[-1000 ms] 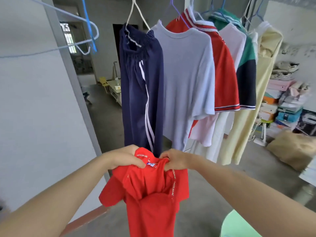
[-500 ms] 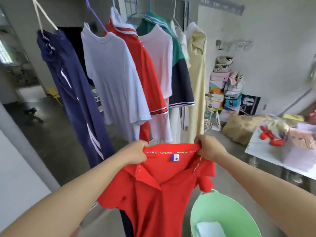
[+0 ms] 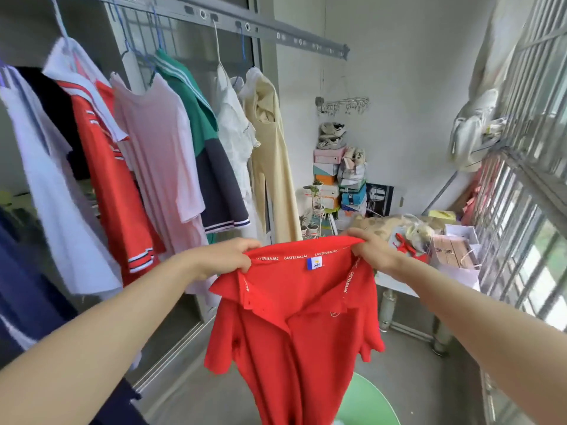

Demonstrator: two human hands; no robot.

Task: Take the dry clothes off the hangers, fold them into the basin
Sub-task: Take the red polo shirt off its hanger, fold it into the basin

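Overhead, a drying rail (image 3: pixel 276 32) carries hung clothes (image 3: pixel 159 154) across the frame's upper left. Centre frame, a red polo shirt (image 3: pixel 294 332) hangs over the green basin (image 3: pixel 368 403), lower middle. Left hand (image 3: pixel 228 256) and right hand (image 3: pixel 369 248) pinch its collar ends.

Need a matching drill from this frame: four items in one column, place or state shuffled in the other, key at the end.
Items
1. red polo shirt
2. green basin
3. pink T-shirt
4. shoe boxes

Place or state
A. stacked against the far wall
B. on a hanger on the rail
C. held at the collar by the left hand and right hand
D. low in view, partly hidden by the held garment

Pairs: 1-C, 2-D, 3-B, 4-A
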